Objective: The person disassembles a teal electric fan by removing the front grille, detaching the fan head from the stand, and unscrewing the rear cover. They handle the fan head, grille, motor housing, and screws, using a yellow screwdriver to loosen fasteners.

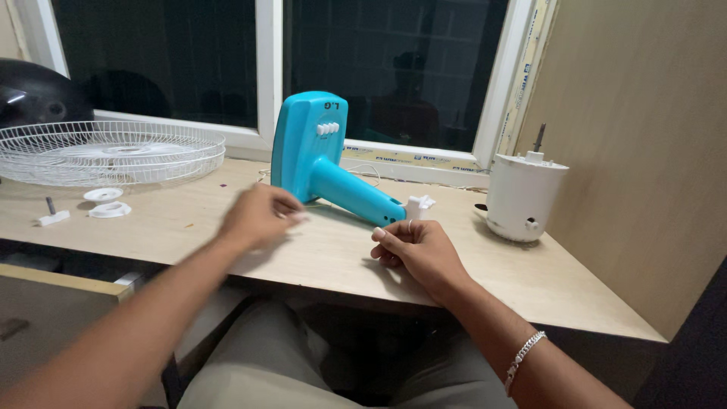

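Observation:
A turquoise fan stand (322, 155) lies on the wooden table (333, 254), its neck pointing right toward a small white plastic piece (420, 203). My left hand (257, 217) hovers blurred just in front of the stand's base, fingers curled; whether it holds anything is unclear. My right hand (415, 250) rests on the table below the end of the neck, fingers closed in a loose fist, a ring on one finger and a bracelet on the wrist.
A white fan motor housing (522, 195) with a shaft stands at the right by the wall. A white wire fan guard (110, 151) lies at the left, with white round nuts (106, 202) and a small clip (53, 218) before it. Dark window behind.

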